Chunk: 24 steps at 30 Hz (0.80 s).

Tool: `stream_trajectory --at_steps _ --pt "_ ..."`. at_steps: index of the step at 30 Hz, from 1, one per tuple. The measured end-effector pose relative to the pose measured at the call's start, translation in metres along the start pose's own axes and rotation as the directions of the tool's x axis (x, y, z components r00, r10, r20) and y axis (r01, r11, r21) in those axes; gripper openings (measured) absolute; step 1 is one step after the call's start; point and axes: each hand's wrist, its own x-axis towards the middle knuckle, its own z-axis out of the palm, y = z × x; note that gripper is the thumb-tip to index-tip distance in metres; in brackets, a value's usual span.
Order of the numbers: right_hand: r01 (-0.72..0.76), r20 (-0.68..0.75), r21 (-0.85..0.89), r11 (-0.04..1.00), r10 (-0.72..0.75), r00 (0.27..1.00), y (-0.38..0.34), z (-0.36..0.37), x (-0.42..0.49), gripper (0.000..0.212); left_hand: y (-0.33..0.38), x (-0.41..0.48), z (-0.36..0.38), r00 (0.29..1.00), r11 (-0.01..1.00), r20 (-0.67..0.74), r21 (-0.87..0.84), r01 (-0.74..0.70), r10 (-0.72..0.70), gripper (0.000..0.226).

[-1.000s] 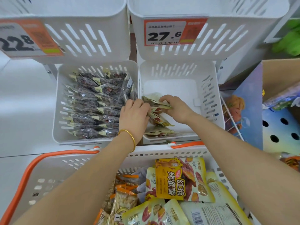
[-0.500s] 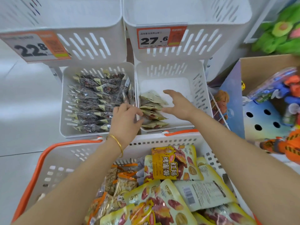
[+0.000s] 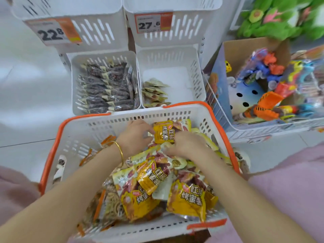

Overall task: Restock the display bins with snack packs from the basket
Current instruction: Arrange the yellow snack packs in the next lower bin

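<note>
Both hands are inside the basket (image 3: 84,130), which stands at 6 o'clock from the bins. The left hand (image 3: 135,137) pinches the left edge of a yellow pack (image 3: 164,133) lying at the basket's 12 o'clock side. The right hand (image 3: 185,144) is just beside this pack at 4 o'clock, with fingers bent over the pile (image 3: 185,197); whether it grips anything I cannot tell. The right bin (image 3: 198,76) has some flat packs (image 3: 154,92) along its 9 o'clock wall. The left bin (image 3: 74,85) is full of dark packs (image 3: 105,90).

A shop: stacked white display bins (image 3: 171,55) carry price tags (image 3: 153,23), an orange-handled shopping basket (image 3: 84,130) holds snack packs (image 3: 185,199), and a box of packaged toys (image 3: 266,81) stands beside
</note>
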Motion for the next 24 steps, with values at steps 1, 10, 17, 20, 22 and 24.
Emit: stream_trajectory --at_steps 1,10,17,20,22,24 --pt "-0.004 -0.003 0.012 1.000 0.004 1.000 -0.001 0.008 -0.002 0.042 0.002 -0.002 -0.003 1.000 1.000 0.001 -0.016 0.012 -0.012 0.021" --pt "-0.058 0.106 0.813 0.580 -0.049 0.993 0.056 -0.039 -0.022 0.033 0.011 0.022 0.004 0.931 0.919 0.087 -0.153 0.363 -0.354 0.044" --pt "-0.042 -0.035 0.900 0.433 0.169 0.985 0.089 -0.038 -0.003 0.008 0.037 0.038 0.029 0.889 0.781 0.107 -0.438 0.445 -0.446 0.039" --pt "-0.046 -0.051 0.921 0.388 0.237 0.970 0.088 -0.024 0.007 0.007 0.036 0.039 0.038 0.893 0.641 0.176 -0.640 0.424 -0.415 0.031" --pt "-0.042 -0.037 0.959 0.281 0.271 0.962 0.087 -0.019 0.012 0.015 0.036 0.034 0.034 0.884 0.385 0.253 -0.827 0.409 -0.394 0.025" --pt "-0.038 -0.011 0.986 0.163 0.292 0.956 0.083 -0.017 0.014 0.017 0.037 0.026 0.024 0.889 0.214 0.286 -0.901 0.376 -0.357 0.021"
